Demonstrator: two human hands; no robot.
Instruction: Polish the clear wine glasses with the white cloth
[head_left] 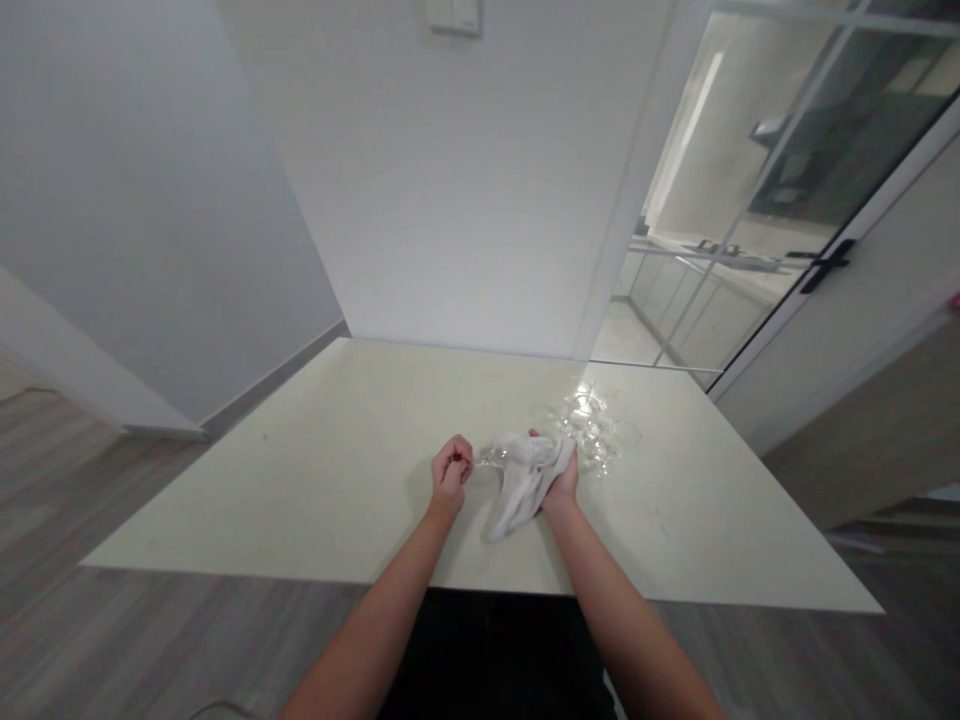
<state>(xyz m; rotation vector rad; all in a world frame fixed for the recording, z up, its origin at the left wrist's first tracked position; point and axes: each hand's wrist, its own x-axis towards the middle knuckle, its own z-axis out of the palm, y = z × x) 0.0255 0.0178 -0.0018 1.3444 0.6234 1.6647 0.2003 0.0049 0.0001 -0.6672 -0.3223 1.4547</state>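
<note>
My left hand is closed in a pinch on the stem or foot of a clear wine glass that lies sideways above the table. My right hand is wrapped around a white cloth, which covers the bowl of that glass. The cloth's loose end hangs down toward the pale table. Just beyond my right hand stand several more clear glasses, bunched together and hard to tell apart.
The square off-white table stands against a white wall, with grey wood floor on both sides. A glass sliding door with a black handle is at the right, showing a kitchen behind it. A light switch is on the wall.
</note>
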